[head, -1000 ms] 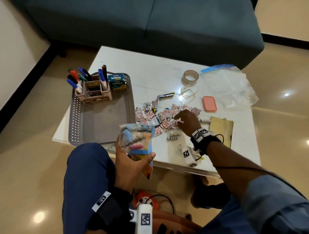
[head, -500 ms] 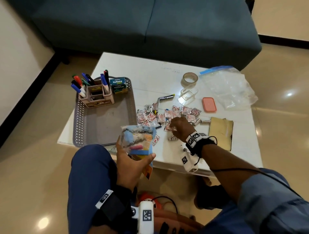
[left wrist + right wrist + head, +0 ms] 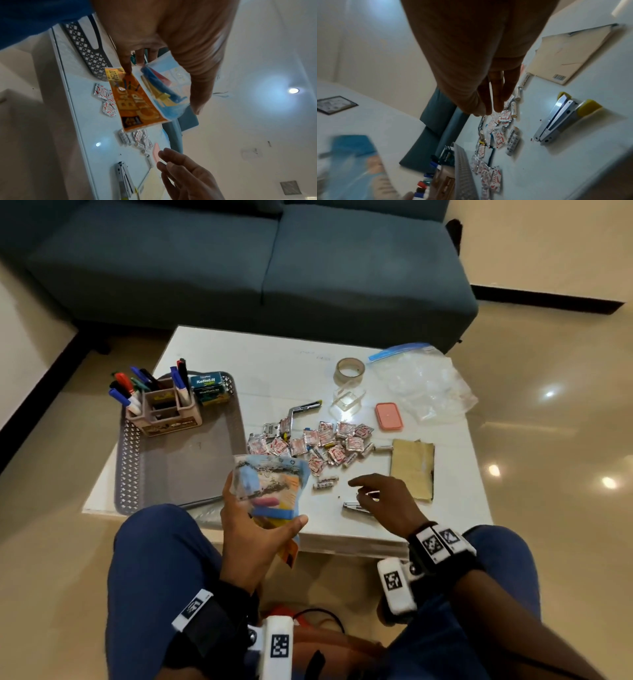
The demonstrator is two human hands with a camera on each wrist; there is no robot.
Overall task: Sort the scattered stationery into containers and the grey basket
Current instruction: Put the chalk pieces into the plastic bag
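Now we see a white bench (image 3: 274, 371) before a teal sofa (image 3: 239, 261); our left grip (image 3: 253, 529) clasps the clip packet (image 3: 270, 487), right grip (image 3: 387, 501) slack beside the stapler (image 3: 356, 507)

On the table (image 3: 274, 364), the basket (image 3: 178, 470) lies at the left with a marker holder (image 3: 164, 412) in its far corner and small boxes (image 3: 209, 388) just right of that. A scatter of sachets (image 3: 308, 441) and batteries (image 3: 325, 482) fills the middle, a stapler (image 3: 356, 506) near the front edge before them and a booklet (image 3: 412, 469) to their right. Behind the scatter sit a tape roll (image 3: 349, 369), a clear tub (image 3: 347, 398), a lid (image 3: 388, 416) and a zip bag (image 3: 424, 381), and the sofa (image 3: 239, 268) stands beyond the table.
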